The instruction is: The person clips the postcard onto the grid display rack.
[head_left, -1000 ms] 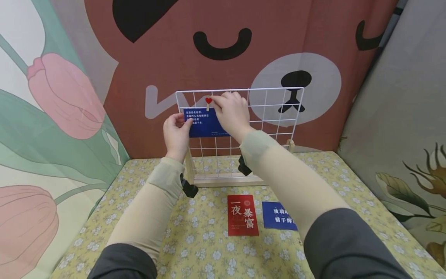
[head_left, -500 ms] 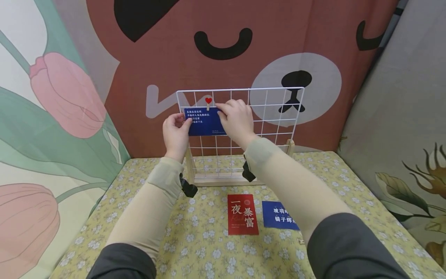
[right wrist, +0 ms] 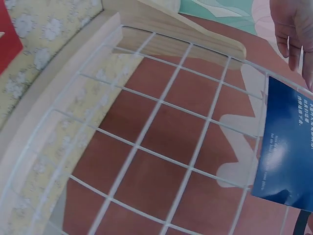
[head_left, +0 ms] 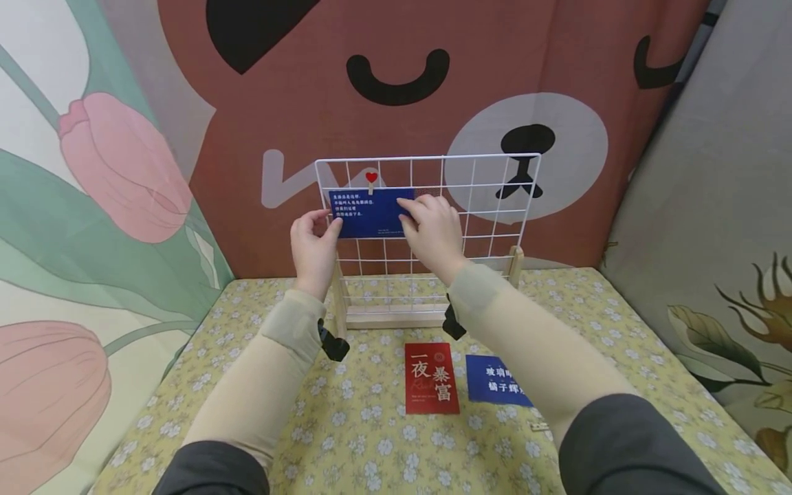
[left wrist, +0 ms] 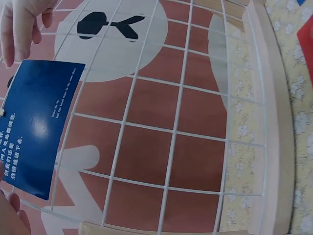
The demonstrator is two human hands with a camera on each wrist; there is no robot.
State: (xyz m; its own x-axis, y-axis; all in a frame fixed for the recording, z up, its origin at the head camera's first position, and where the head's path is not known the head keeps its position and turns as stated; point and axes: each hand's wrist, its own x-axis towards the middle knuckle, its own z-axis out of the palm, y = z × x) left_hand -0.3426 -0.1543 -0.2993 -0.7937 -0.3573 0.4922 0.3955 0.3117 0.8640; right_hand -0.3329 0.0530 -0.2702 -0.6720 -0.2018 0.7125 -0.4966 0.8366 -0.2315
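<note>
a: where was the blue card?
b: up against the front of the white wire grid, approx 10 o'clock of its centre, w/ a red heart clip at the card's 12.
a: & the left hand?
b: at the card's 9 o'clock, pinching that edge, thumb in front & fingers behind.
a: right hand?
b: at its 3. thumb & forefinger spread apart, tips over the card's face; cdn't tell if they pressed it.
a: what else?
b: red card flat on the floral cloth, abt 5 o'clock from the grid's card. 2nd blue card just beside, at the red one's 3, partly hidden by the right sleeve.
</note>
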